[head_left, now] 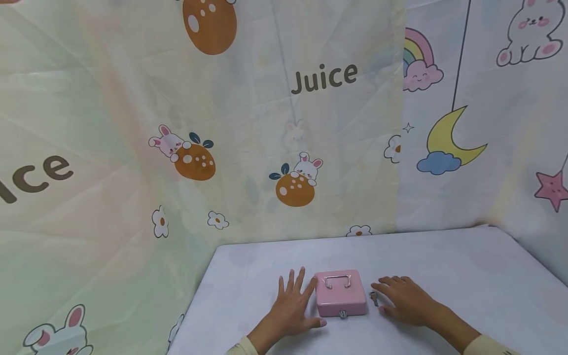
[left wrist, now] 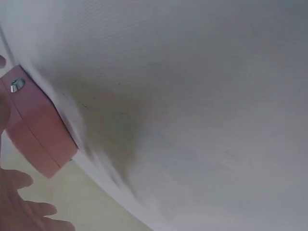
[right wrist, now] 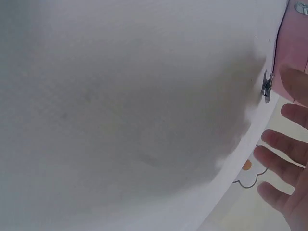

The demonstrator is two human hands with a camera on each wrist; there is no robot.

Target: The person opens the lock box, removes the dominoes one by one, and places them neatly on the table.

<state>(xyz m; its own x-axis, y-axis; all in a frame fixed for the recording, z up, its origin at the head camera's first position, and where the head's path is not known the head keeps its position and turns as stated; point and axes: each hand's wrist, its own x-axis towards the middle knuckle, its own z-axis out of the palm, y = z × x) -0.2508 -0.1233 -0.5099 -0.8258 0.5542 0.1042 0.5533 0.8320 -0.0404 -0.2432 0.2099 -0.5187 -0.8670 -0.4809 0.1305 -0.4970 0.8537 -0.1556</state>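
Observation:
A small pink cash box (head_left: pixel 340 293) with a metal carrying handle (head_left: pixel 338 281) on its lid sits on the white table. Its silver lock (head_left: pixel 343 314) faces the person, and it shows in the left wrist view on the box's front (left wrist: pixel 41 132). The left hand (head_left: pixel 290 308) is spread at the box's left side, index fingertip right at its edge. To the right of the box lie small metal keys (head_left: pixel 374 298), seen edge-on as keys (right wrist: pixel 267 87) in the right wrist view. Beside them the right hand (head_left: pixel 406 300) hovers with loosely bent fingers, holding nothing.
The white-covered table (head_left: pixel 466 276) has its far edge against a hanging curtain (head_left: pixel 248 98) printed with rabbits, oranges and the word Juice. Another patterned curtain (head_left: pixel 497 197) hangs on the right side.

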